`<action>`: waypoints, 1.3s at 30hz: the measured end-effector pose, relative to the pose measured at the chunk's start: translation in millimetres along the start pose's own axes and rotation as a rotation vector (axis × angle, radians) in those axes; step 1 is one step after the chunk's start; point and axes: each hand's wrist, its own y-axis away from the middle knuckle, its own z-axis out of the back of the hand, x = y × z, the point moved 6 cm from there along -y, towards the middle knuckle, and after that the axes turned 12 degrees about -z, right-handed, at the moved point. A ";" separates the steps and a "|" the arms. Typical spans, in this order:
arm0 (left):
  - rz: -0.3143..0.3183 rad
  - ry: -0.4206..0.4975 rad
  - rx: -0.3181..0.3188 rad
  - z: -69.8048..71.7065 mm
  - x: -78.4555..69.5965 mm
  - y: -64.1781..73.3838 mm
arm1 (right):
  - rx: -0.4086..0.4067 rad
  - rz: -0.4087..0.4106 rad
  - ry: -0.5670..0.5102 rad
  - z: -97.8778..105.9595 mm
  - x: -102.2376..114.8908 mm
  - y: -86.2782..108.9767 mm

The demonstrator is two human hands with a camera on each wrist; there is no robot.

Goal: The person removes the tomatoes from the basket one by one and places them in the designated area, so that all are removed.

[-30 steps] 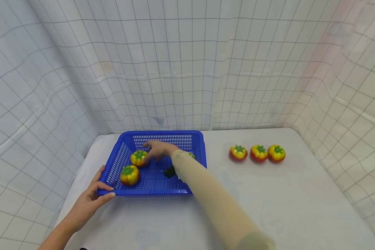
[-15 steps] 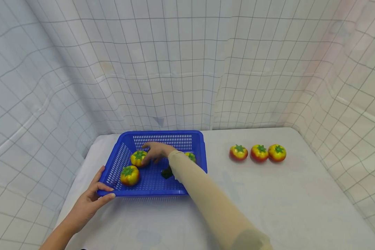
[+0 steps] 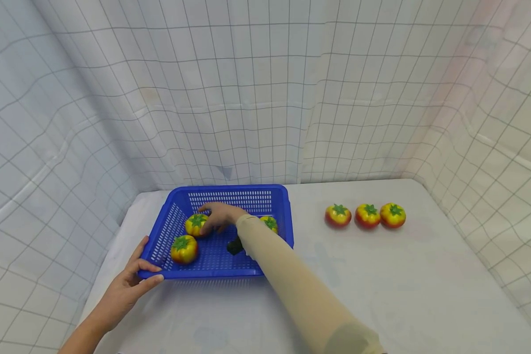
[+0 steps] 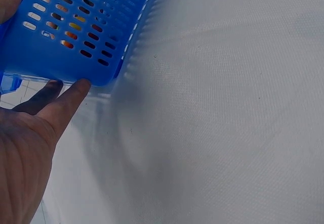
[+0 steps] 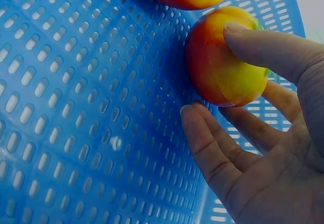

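My left hand (image 3: 126, 282) holds the near-left corner of a blue perforated plastic basket (image 3: 212, 274). In the left wrist view, its fingers (image 4: 68, 102) reach under the basket's edge and the thumb lies above. My right hand (image 3: 221, 214) is inside the basket at a yellow-and-red tomato (image 3: 195, 223) with a green leafy top. The right wrist view has the thumb (image 5: 258, 44) on this tomato's side and fingers bent around its far side and below. A second tomato (image 3: 184, 250) lies just nearer in the basket. A third tomato (image 3: 271, 223) is at the right, partly behind the sleeve.
Three more tomatoes (image 3: 367, 216) lie in a row on the white table (image 3: 407, 275), right of the basket. White gridded curtains (image 3: 248, 93) stand behind and at both sides. The beige right sleeve (image 3: 301, 290) crosses the basket's near-right rim.
My right hand and sleeve have shifted slightly left, uncovering more of the third tomato. My left hand keeps its place on the basket corner.
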 end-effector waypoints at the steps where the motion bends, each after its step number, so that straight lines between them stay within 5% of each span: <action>1: 0.002 -0.003 0.000 0.0 0.0 -0.3 | 0.002 0.003 0.001 0.0 -0.4 -0.4; 19: -0.002 -0.015 -0.004 -0.6 -1.4 -0.1 | 0.025 0.027 0.019 1.9 -2.9 -5.9; 39: 0.006 -0.035 0.004 1.5 0.8 -1.4 | 0.080 0.114 0.021 35.2 8.0 28.3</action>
